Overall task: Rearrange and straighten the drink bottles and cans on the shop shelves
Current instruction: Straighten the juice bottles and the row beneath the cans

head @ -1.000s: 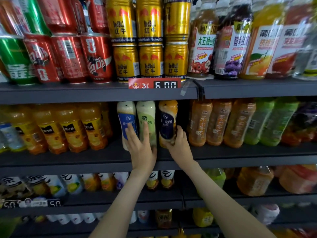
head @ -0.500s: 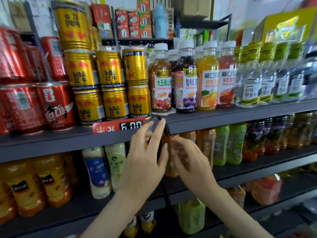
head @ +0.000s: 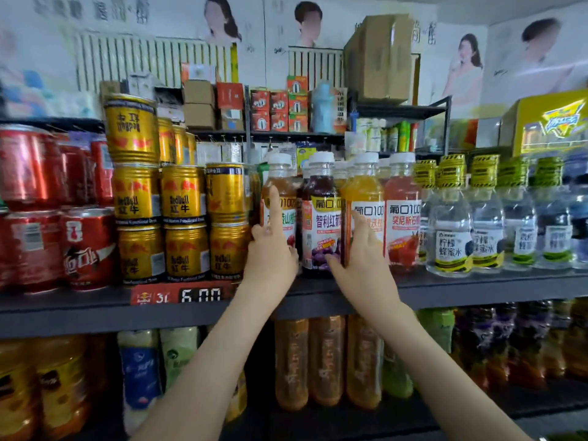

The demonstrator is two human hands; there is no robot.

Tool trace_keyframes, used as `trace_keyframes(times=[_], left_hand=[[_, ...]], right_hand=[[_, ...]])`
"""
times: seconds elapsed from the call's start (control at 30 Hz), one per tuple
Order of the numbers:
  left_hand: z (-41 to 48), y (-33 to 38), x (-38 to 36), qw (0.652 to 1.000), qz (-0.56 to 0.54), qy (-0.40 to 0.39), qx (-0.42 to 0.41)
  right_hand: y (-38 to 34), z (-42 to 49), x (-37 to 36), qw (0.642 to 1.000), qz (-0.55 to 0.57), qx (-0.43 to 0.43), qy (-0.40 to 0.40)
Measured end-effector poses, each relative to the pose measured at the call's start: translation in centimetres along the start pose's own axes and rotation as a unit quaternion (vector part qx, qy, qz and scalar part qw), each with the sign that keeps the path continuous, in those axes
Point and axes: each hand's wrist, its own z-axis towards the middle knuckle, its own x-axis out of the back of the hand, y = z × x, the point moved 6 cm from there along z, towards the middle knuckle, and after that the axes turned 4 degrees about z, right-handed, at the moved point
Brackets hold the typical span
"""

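Both hands are up at the juice row in the middle of the frame. Left hand (head: pixel 270 249) is resting on the brownish juice bottle (head: pixel 280 198), index finger pointing straight up along its label and the other fingers loosely curled, so it's touching rather than gripping. Right hand (head: pixel 362 259) is lying spread against the orange juice bottle (head: pixel 366 198), thumb reaching across the bottom of the dark grape bottle (head: pixel 321 218) that's sitting between my hands. A pinkish-red juice bottle (head: pixel 402 218) is standing just right of them, all upright on the grey shelf (head: pixel 477 289). Gold cans (head: pixel 184 218) are stacking up left of centre above a red price tag (head: pixel 181 296), red cans (head: pixel 86 246) at the far left, clear water bottles (head: pixel 448 233) lining up toward the right
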Motion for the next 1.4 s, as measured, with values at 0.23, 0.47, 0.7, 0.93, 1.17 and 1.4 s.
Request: trace_keyframes(times=[0.23,0.47,0.7,0.93,1.17,1.4], left_hand=[[1.8,-1.4,-2.4,0.994,-0.002,-0.019,0.107],[1.7,-1.4,-2.5,0.995,0.05,-0.025,0.087],[1.2,-1.4,-2.0,0.997,0.028,-0.03,0.064],[0.7,-1.3,-1.6,0.996,0.041,-0.031,0.071],[-1.1,-0.5,-1.3,0.997,0.048,0.006,0.052],[-1.1,2.8,-2.1,0.98,0.179,0.053,-0.071]], right_hand=[[-0.4,0.8,-1.9,0.997,-0.036,0.065,-0.03],[0.1,0.9,-2.5,0.994,-0.047,0.088,-0.036],[0.3,1.5,-3.0,0.994,-0.065,0.078,-0.037],[0.3,1.4,-3.0,0.995,-0.069,0.071,-0.029],[1.2,0.6,0.0,0.992,-0.045,0.105,0.056],[4.9,0.6,1.6,0.993,-0.101,0.027,0.056]])
